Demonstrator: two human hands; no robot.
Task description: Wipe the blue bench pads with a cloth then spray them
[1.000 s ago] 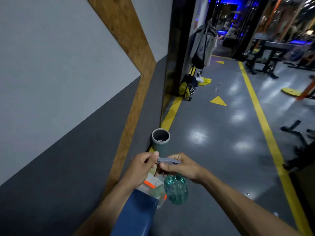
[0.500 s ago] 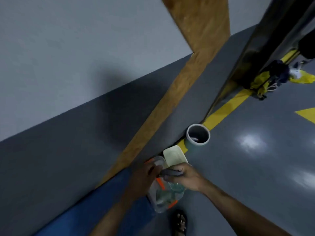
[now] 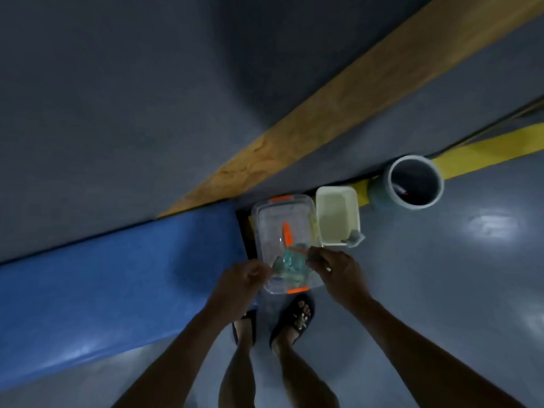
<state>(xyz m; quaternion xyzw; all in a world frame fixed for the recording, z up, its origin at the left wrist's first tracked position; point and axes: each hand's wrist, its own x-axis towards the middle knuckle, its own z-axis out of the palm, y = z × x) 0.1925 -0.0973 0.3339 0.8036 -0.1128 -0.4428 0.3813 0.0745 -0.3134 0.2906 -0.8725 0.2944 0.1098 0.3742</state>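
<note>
Head view shows the right hand (image 3: 338, 275) gripping the green spray bottle (image 3: 290, 265) over the clear box (image 3: 282, 228), the left hand (image 3: 244, 279) curled beside it, hold unclear; wiping the blue bench pad (image 3: 117, 275) likely comes next.

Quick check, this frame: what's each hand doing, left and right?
Left hand: fingers curled beside the clear box; blurred, cannot tell whether it holds anything.
Right hand: gripping the top of the green spray bottle.

Count of items in view: one blue bench pad (image 3: 103, 278); one clear plastic box (image 3: 282, 228); one pale tub (image 3: 338, 216); one grey pipe (image 3: 415, 182); one green spray bottle (image 3: 290, 265); two hands, left hand (image 3: 243, 279) and right hand (image 3: 338, 272); two sandals (image 3: 294, 319).
</note>
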